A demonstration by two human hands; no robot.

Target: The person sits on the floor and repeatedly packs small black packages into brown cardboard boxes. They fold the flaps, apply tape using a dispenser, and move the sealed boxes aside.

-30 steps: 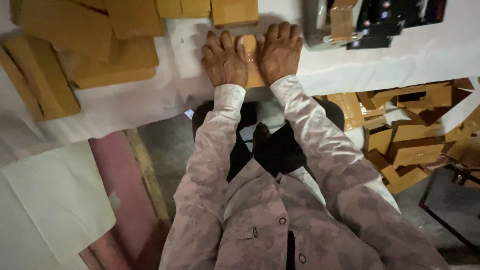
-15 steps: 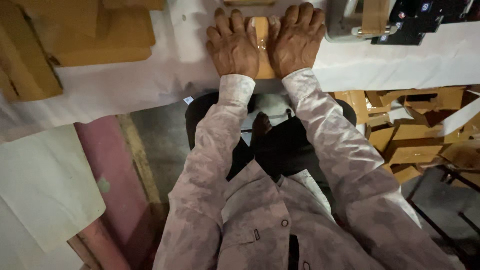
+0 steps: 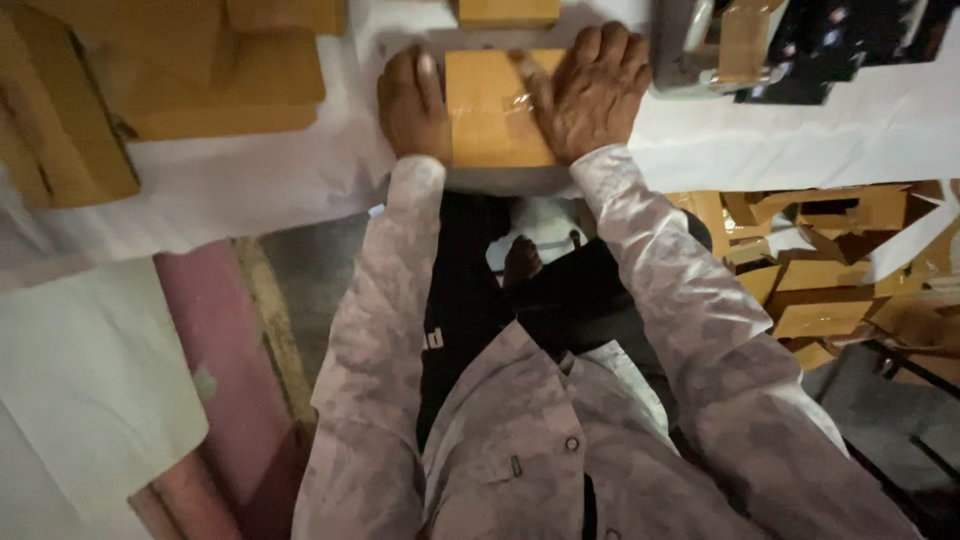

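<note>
A small brown cardboard box (image 3: 490, 110) lies on the white-covered table (image 3: 260, 180) near its front edge. My left hand (image 3: 412, 103) rests flat against the box's left side. My right hand (image 3: 590, 92) lies palm down over the box's right part, fingers spread across a strip of clear tape on its top. Both sleeves are pale and patterned.
Flat brown cartons (image 3: 160, 80) are stacked at the table's left, another box (image 3: 508, 12) sits behind the one under my hands. A tape dispenser (image 3: 720, 45) stands at the right. Loose cardboard pieces (image 3: 830, 270) fill a heap below the table on the right.
My hands have spread apart, uncovering the box top; the left went to the box's left side, the right stayed on its right part. The view has shifted.
</note>
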